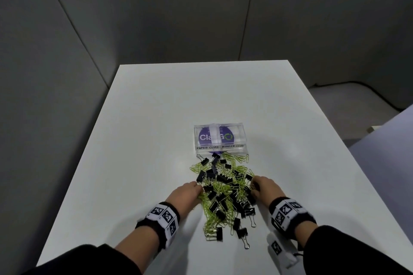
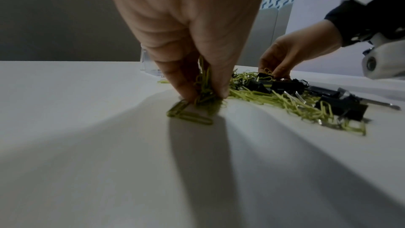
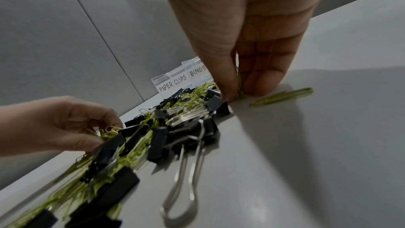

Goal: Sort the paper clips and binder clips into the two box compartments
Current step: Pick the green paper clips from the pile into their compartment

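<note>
**Both hands in the clip pile, box waiting beyond**

The mixed pile (image 1: pixel 225 194) of yellow-green paper clips (image 1: pixel 209 221) and black binder clips (image 1: pixel 220 234) lies on the white table (image 1: pixel 138 140), running from just in front of me up to the near wall of the clear box (image 1: pixel 220 139). The clips overlap so thickly that I cannot count either kind; there are dozens of each. The box has two compartments, labelled PAPER CLIPS on the left and BINDER CLIPS on the right; in the right wrist view my hand cuts the second label off. A purple logo shows through the plastic, and I cannot tell whether anything lies inside either compartment.

My left hand (image 1: pixel 186 193) is at the left edge of the pile, fingers (image 2: pixel 175 82) pointing down and pinching a small bunch of paper clips against the table; two more lie just near of the fingertips. My right hand (image 1: pixel 266 187) is at the right edge, thumb and fingers (image 3: pixel 258 82) closed narrowly on a paper clip or two, mostly hidden between them. One loose paper clip (image 3: pixel 285 95) lies on the table just right of that hand.

Each wrist carries a black band with square markers (image 1: pixel 164 219), and both sleeves are dark.
</note>
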